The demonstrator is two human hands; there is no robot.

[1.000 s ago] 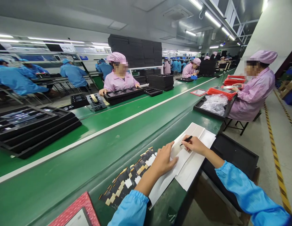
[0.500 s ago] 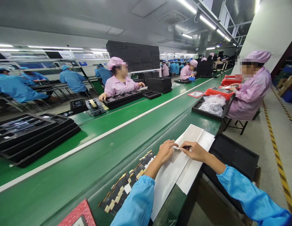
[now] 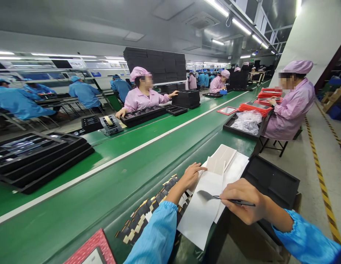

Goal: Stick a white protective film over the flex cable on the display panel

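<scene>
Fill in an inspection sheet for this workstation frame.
Surface: green conveyor bench.
Job's things: white paper sheets; tweezers gripping a small grey film.
Clutter: row of black-and-gold parts, red-framed tray, black tray.
Hands: left hand presses on the sheets; right hand holds the tweezers.
Cables: nothing seen.
Surroundings: seated co-workers in pink and blue, stacked black trays.

white sheet (image 3: 200,212), green belt (image 3: 104,190), black-and-tan strips (image 3: 148,216).

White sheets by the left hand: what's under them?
The white sheets lie on the green bench, overlapping a row of black-and-tan pieces. The left hand presses them. Anything else beneath is covered.
</scene>
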